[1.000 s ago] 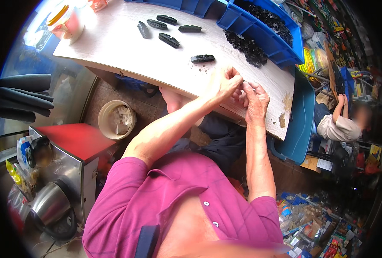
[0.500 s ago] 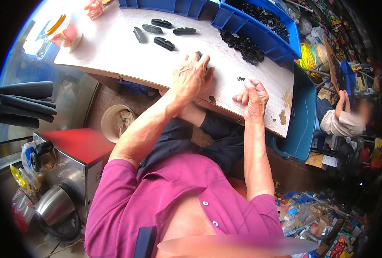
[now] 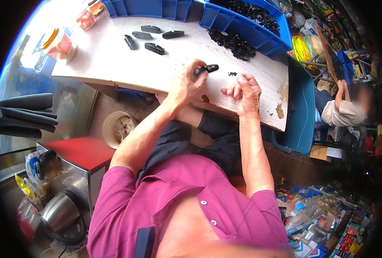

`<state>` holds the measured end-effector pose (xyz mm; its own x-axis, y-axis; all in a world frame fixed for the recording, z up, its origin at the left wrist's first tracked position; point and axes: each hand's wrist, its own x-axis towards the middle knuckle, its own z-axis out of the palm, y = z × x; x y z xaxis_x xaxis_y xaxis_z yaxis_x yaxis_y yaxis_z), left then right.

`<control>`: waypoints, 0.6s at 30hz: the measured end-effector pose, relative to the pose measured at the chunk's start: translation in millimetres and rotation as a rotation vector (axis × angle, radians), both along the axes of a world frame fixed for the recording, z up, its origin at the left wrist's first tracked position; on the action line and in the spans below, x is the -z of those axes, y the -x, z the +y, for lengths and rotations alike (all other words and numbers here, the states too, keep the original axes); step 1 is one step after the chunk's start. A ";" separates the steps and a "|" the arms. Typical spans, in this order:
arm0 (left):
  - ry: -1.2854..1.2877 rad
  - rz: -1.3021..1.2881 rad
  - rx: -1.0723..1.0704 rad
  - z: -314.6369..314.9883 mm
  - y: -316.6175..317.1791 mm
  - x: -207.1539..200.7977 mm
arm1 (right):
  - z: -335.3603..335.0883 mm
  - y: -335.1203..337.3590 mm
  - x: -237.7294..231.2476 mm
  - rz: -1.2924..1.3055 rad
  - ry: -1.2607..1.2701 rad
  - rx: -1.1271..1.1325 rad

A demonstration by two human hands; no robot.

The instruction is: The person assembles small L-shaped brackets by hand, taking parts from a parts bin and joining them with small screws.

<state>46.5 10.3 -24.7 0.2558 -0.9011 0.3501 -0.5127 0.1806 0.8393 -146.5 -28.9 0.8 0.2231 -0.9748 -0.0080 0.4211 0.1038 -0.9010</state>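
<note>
My left hand [image 3: 185, 84] is closed round a long black plastic part [image 3: 211, 68], whose far end sticks out past the fingers to the right. To its right, my right hand [image 3: 247, 95] pinches a small black toothed plastic piece [image 3: 232, 74] between thumb and finger, just above the table. Farther left on the table lie several similar black plastic parts [image 3: 155, 48], spread apart. Beyond my right hand, a heap of small black pieces [image 3: 233, 45] lies against a blue bin [image 3: 266, 46] filled with more of them.
The white table [image 3: 100, 53] has worn patches near its right corner. A second blue bin [image 3: 148, 9] and plastic jars [image 3: 58, 45] stand on it. A teal tub [image 3: 300, 124] adjoins its right end. A red-topped cabinet [image 3: 81, 152] stands at my left; another person sits far right.
My left hand has lifted and turned, bringing the long black part into clearer view. The right hand still pinches the small piece. The whole view has shifted slightly.
</note>
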 end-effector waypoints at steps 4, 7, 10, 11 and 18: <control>-0.289 0.893 0.331 11.4 23.5 -23.0 | 5.5 -6.0 -4.9 -0.031 -0.020 -0.032; -0.294 1.052 0.385 13.7 37.2 -35.3 | 3.1 -2.1 -2.0 0.020 -0.007 -0.027; -0.281 1.076 0.447 10.2 37.9 -30.0 | 2.6 -0.5 -0.5 0.047 -0.019 -0.043; -0.275 1.077 0.464 9.5 38.0 -27.2 | 2.5 -0.2 -0.3 0.072 -0.021 -0.054; -0.295 1.081 0.396 8.9 40.2 -31.7 | -0.7 -0.8 -1.1 0.101 -0.054 -0.076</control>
<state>6.3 19.2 7.0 -0.0236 -0.9936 -0.1108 0.5352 -0.1062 0.8380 -145.7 -29.6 1.9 0.2917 -0.9527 -0.0857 0.3180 0.1810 -0.9307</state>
